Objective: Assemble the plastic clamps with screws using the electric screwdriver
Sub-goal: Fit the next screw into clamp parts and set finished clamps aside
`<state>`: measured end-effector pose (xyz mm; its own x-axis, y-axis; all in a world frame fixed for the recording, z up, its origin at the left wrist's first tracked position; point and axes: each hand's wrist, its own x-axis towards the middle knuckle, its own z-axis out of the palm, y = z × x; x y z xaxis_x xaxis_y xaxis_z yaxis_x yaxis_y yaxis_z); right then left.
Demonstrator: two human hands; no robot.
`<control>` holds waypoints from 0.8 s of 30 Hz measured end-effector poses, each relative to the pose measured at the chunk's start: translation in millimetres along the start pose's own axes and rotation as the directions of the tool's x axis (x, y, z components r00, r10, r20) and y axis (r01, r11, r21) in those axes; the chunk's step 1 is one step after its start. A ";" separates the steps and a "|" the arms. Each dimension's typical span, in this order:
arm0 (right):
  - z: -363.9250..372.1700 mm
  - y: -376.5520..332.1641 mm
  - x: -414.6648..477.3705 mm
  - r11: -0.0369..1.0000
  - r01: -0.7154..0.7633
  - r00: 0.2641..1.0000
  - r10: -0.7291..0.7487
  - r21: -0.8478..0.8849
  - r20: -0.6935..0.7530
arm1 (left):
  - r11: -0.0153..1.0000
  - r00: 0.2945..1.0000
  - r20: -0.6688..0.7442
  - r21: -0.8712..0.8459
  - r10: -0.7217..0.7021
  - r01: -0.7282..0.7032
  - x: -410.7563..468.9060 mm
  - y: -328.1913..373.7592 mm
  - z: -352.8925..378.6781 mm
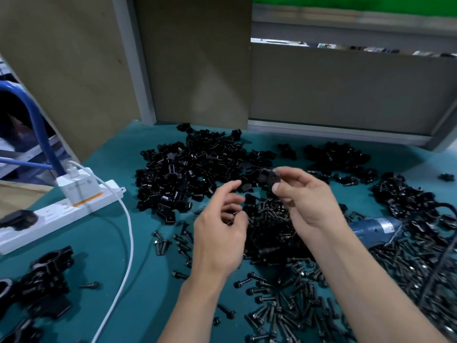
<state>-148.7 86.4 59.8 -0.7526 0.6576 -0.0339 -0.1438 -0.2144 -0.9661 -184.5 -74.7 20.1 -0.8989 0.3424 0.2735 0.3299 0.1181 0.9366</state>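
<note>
This is a small-parts assembly station in a workshop or factory. A teal-covered tabletop (148,268) carries bulk heaps of black plastic clamp parts (188,164), loose black screws (284,315) by the hundred, and a blue electric screwdriver (373,227). Finished clamps (49,266) lie at the left near a white power strip (61,209), and metal-framed partition panels (197,60) close off the back.

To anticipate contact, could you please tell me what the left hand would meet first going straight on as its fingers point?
Probably the black clamp piece pinched by the right hand; the left hand points up-right at it, though depth is unclear.
</note>
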 end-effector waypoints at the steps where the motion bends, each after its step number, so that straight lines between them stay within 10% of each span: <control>1: -3.4 1.0 -11.4 0.999 -0.016 0.999 0.014 0.051 0.029 | 0.999 0.997 0.068 -0.008 0.037 -0.037 -2.6 1.7 4.5; 7: -18.9 15.5 -64.9 0.993 0.107 0.994 -0.108 0.057 0.007 | 0.980 0.960 0.262 -0.192 0.096 -0.045 -8.2 4.5 22.2; 13: -42.0 11.3 -81.0 0.940 0.192 0.978 -0.208 -0.282 -0.026 | 0.799 0.950 0.281 -0.536 -0.135 0.272 -13.8 14.8 36.2; 17: -43.4 4.9 -87.3 0.994 -0.098 0.988 0.103 -0.052 0.115 | 0.480 0.860 0.506 -0.739 -0.066 0.472 -9.9 17.6 24.3; 20: -39.6 1.7 -91.1 0.924 -0.359 0.877 0.286 0.132 0.385 | 0.463 0.790 0.613 -0.706 0.021 0.535 -11.3 16.1 15.5; 24: -39.3 0.3 -90.5 0.879 -0.419 0.866 0.312 0.228 0.391 | 0.465 0.808 0.586 -0.733 0.060 0.497 -8.5 12.9 11.4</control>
<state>-55.4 55.2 52.5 -0.9480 0.2198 -0.2303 0.0428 -0.6289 -0.7763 -169.3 -65.5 27.4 -0.5380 0.8297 0.1488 -0.5043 -0.4583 0.7318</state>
